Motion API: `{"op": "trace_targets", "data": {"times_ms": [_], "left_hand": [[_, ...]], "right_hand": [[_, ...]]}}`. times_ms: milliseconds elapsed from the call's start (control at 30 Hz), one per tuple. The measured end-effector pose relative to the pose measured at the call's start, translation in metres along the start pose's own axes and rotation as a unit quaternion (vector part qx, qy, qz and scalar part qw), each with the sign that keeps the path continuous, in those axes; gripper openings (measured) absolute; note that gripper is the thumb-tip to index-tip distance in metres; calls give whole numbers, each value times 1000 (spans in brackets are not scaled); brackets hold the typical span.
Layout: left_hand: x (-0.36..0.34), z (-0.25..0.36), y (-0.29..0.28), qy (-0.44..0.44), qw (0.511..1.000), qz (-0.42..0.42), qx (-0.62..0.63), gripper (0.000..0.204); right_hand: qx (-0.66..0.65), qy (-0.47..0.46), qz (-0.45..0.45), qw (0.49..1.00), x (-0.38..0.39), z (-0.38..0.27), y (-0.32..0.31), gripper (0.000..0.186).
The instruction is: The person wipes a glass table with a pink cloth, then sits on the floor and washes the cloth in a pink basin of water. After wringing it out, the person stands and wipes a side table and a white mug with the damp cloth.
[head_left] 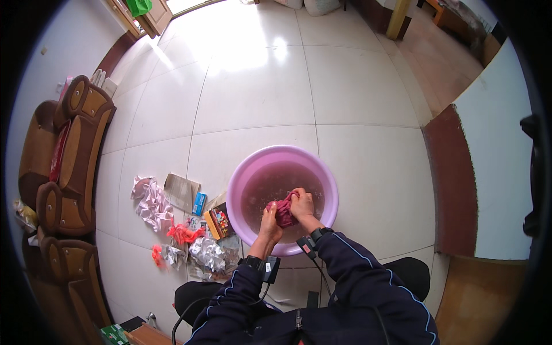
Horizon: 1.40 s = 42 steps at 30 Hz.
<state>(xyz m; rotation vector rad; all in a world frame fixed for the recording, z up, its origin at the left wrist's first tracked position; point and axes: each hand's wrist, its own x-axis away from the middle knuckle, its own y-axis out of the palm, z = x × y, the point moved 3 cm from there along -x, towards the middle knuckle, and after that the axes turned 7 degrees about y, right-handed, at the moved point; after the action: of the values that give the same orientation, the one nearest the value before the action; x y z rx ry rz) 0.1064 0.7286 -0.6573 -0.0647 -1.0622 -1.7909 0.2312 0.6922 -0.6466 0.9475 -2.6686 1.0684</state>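
Observation:
A wet, dark pink cloth [284,214] is bunched between my hands, over a round pink-purple plastic basin [234,190]. Murky, brownish-pink water [267,183] with small bubbles fills much of the basin. My left hand [270,223] grips the cloth's left side, thumb up. My right hand [302,204] is closed around its right and upper part. The fingers of both hands are partly hidden by the cloth. Each wrist wears a black strap with a small box and a cable.
Left of the basin lie a pale pink cloth [153,202], a cardboard piece [181,192], a small blue box [199,203], a colourful box [219,223], red plastic [185,232] and crumpled silvery wrapping [208,254]. A brown sofa [75,155] lines the left wall; a wall end [454,178] stands right.

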Motion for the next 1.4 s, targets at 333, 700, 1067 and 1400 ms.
{"op": "trace_targets", "data": {"times_ms": [333,700,1067,1400], "left_hand": [[9,-6,-32,-167,979,96,-69,44],[-1,-10,-17,6,998,39,46,32],[-9,17,-22,-16,998,42,41,23],[19,7,-12,-145,980,70,-114,24]], "right_hand": [[-29,77,-221,972,24,13,33,23],[30,-142,10,989,10,-2,35,22],[-1,-218,-56,974,81,-55,2,24],[97,133,-62,984,-5,55,10,39]]}}
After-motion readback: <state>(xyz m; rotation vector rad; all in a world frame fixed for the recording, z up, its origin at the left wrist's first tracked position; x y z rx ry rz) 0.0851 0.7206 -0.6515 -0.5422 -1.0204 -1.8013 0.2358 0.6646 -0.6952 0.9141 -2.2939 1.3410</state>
